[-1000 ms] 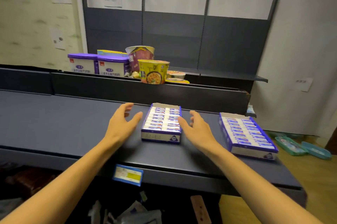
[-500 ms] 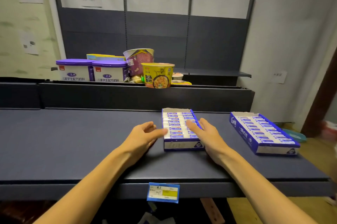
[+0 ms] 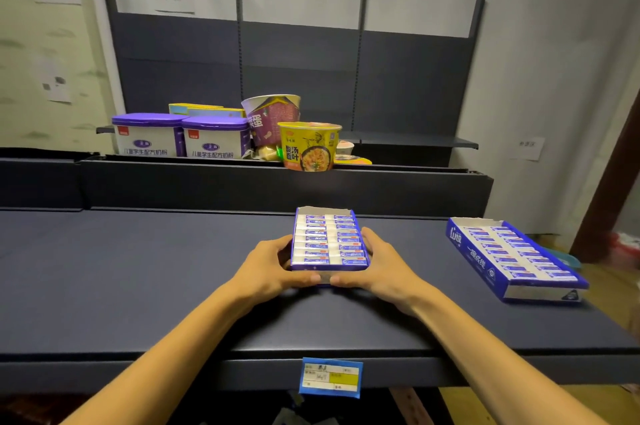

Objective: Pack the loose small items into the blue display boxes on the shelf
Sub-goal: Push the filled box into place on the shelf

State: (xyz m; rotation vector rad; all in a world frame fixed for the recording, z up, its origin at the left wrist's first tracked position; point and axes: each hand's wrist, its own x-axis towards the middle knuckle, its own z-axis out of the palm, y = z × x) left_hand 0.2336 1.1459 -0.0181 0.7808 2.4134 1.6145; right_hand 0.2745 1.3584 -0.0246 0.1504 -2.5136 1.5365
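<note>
Both hands are closed around the nearer blue display box [image 3: 329, 239], which sits on the dark shelf [image 3: 138, 268] at centre. The left hand [image 3: 273, 265] wraps its left side, and the right hand [image 3: 377, 265] wraps its right side, each with the thumb laid along the near front wall and the fingers curled round the side wall; the two thumbs almost meet at the front. This symmetrical two-sided hold suits squaring or sliding the box without spilling its contents, and is judged to serve that purpose. The box appears full: small white-and-blue packets lie in two neat columns up to its rim. A second blue display box [image 3: 512, 258] lies well apart to the right, turned at an angle to the shelf edge, also filled in rows and untouched. No loose small items can be seen on the shelf surface, so packing is judged largely complete, with positioning remaining. On the far upper tier stand two purple-lidded tubs [image 3: 180, 135] and a yellow noodle cup [image 3: 309, 145], clear of the work. A blue price label [image 3: 330, 377] hangs on the near shelf edge.
</note>
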